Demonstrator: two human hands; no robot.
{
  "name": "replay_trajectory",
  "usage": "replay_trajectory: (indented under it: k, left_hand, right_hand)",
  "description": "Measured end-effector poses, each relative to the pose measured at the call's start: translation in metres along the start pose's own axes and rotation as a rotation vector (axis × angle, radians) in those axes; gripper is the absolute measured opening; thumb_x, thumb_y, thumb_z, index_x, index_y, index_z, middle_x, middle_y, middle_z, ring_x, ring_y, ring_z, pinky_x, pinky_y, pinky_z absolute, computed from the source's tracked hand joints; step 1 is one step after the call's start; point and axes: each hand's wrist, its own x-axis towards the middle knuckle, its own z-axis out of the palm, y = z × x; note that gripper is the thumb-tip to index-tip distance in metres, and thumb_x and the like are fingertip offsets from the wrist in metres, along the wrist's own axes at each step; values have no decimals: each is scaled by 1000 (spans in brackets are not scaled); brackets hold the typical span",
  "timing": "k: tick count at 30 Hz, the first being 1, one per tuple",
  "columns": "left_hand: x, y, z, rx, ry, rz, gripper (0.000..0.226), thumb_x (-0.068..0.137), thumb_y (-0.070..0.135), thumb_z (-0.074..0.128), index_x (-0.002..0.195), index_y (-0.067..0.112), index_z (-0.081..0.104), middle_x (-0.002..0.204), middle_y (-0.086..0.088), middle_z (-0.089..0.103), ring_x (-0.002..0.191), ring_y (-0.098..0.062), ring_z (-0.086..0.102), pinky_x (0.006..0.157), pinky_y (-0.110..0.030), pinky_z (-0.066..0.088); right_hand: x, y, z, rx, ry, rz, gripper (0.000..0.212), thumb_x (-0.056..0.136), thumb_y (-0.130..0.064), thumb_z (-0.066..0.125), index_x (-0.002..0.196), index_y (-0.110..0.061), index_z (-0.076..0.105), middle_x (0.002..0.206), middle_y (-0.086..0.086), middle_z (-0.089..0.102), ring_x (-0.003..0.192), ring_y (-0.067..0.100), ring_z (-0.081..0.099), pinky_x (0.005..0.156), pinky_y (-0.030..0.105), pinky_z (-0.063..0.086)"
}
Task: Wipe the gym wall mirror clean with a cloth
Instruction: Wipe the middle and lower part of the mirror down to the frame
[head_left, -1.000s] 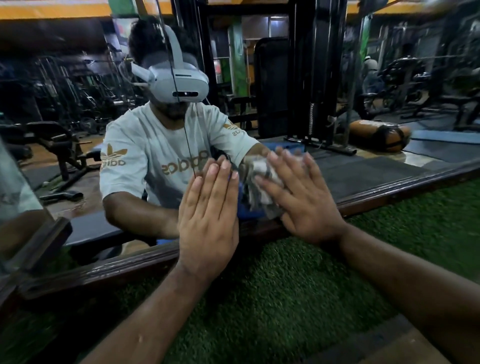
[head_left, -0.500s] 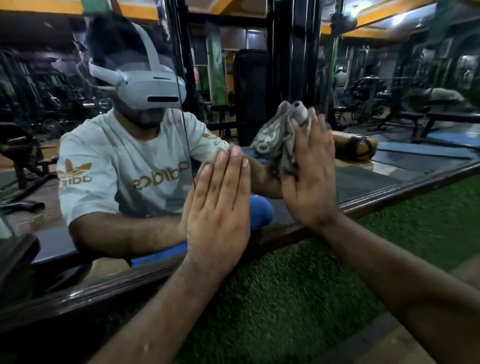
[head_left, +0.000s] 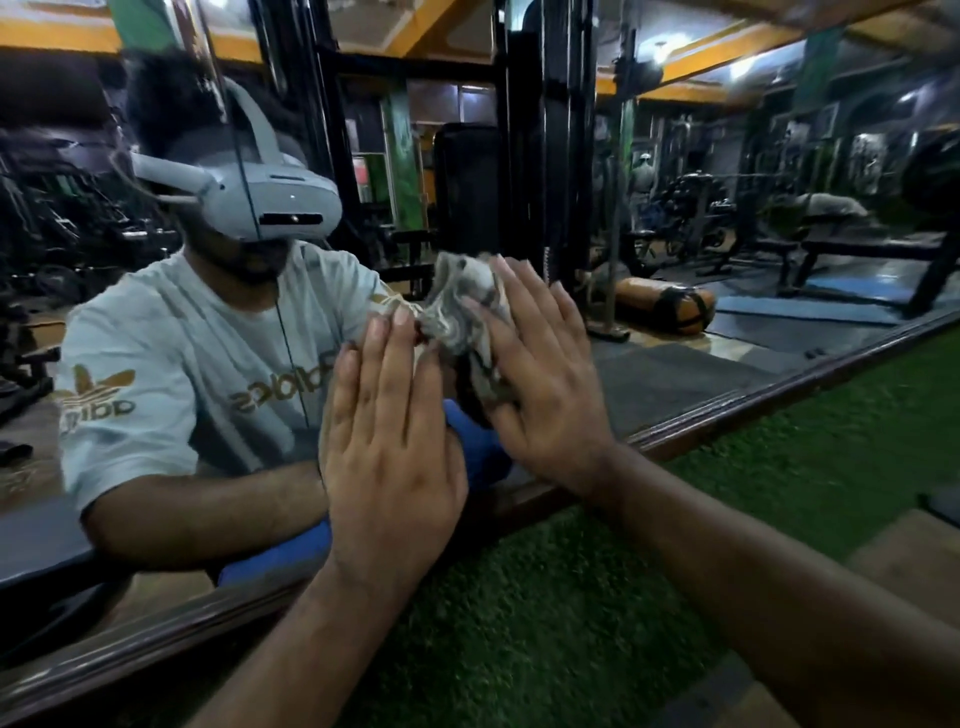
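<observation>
The wall mirror (head_left: 675, 171) fills the upper view and reflects a person in a headset and a white shirt. A crumpled grey cloth (head_left: 457, 312) lies against the glass at centre. My right hand (head_left: 540, 379) presses the cloth flat to the mirror with straight, spread fingers. My left hand (head_left: 389, 441) rests flat on the glass just left of the cloth, fingers straight and together. Most of the cloth's lower right part is hidden under my right hand.
A dark wooden frame rail (head_left: 779, 395) runs along the mirror's bottom edge. Green artificial turf (head_left: 571, 597) covers the floor below it. A brown mat edge (head_left: 909, 551) shows at lower right. Gym machines, benches and an orange bag appear only as reflections.
My right hand carried the cloth up the glass, then back down and left towards my left hand. The left hand stayed flat on the mirror.
</observation>
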Motion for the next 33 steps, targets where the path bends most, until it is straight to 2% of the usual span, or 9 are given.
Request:
replay_trajectory:
  k: [2, 6, 11, 14, 19, 24, 26, 30, 33]
  left_hand:
    - [-3, 3, 2, 2, -9, 37, 52, 92, 5, 54, 143, -5, 49, 157, -24, 35, 150, -37, 29, 124, -51, 20]
    - [4, 9, 10, -53, -34, 76, 55, 93, 3, 52, 147, -5, 44, 158, -22, 36, 151, -34, 28, 124, -51, 22]
    - [2, 26, 14, -189, -30, 66, 54, 97, 4, 40, 150, -4, 37, 159, -21, 34, 152, -33, 26, 123, -53, 23]
    - [-4, 31, 22, -79, -102, 174, 52, 99, 9, 36, 150, -2, 40, 160, -19, 33, 152, -31, 26, 126, -45, 17]
    - [-4, 39, 39, 39, -133, 150, 57, 95, 7, 43, 151, -4, 38, 161, -19, 32, 152, -33, 25, 125, -48, 18]
    - [0, 55, 49, -77, -105, 122, 50, 99, 4, 36, 148, -5, 43, 159, -19, 35, 151, -33, 29, 124, -49, 23]
    - [5, 56, 51, -85, -89, 118, 51, 98, 2, 38, 147, -6, 43, 157, -21, 37, 150, -34, 30, 123, -52, 25]
    - [20, 59, 56, -13, -66, 91, 52, 97, 2, 44, 148, -7, 41, 157, -22, 37, 150, -35, 29, 123, -52, 24]
    - [24, 64, 56, 31, -48, 33, 53, 94, 2, 45, 145, -10, 44, 157, -24, 36, 150, -36, 29, 123, -54, 24]
  right_hand:
    - [-8, 27, -9, -42, 28, 26, 55, 107, -33, 36, 155, -6, 39, 164, 26, 30, 156, 40, 25, 128, 58, 16]
    - [-2, 17, -4, 33, 151, 325, 67, 96, -23, 52, 159, -4, 36, 168, 23, 24, 160, 35, 13, 130, 57, 10]
    - [-86, 29, 5, -52, -48, 14, 53, 104, -24, 38, 156, -12, 36, 166, 22, 25, 159, 36, 18, 127, 59, 16]
    - [-113, 55, -7, -150, -112, 27, 57, 101, -20, 41, 158, -13, 33, 167, 21, 24, 160, 35, 16, 127, 60, 18]
    - [-75, 63, -14, -43, 49, 299, 74, 94, -23, 50, 162, -9, 25, 170, 25, 15, 161, 38, 7, 129, 58, 10]
    - [-111, 81, -12, -129, -163, -202, 64, 100, -26, 44, 162, -20, 29, 170, 14, 16, 160, 34, 14, 128, 56, 14]
    - [-94, 103, -22, -160, -112, -168, 67, 96, -25, 49, 160, -18, 31, 168, 18, 21, 159, 36, 16, 129, 55, 12]
    - [-14, 107, -34, -78, 137, 163, 66, 97, -29, 51, 158, -7, 38, 166, 29, 27, 157, 45, 19, 129, 59, 12]
    - [0, 96, -27, -30, 102, -26, 65, 93, -21, 64, 154, -4, 46, 163, 27, 32, 156, 43, 25, 127, 61, 17]
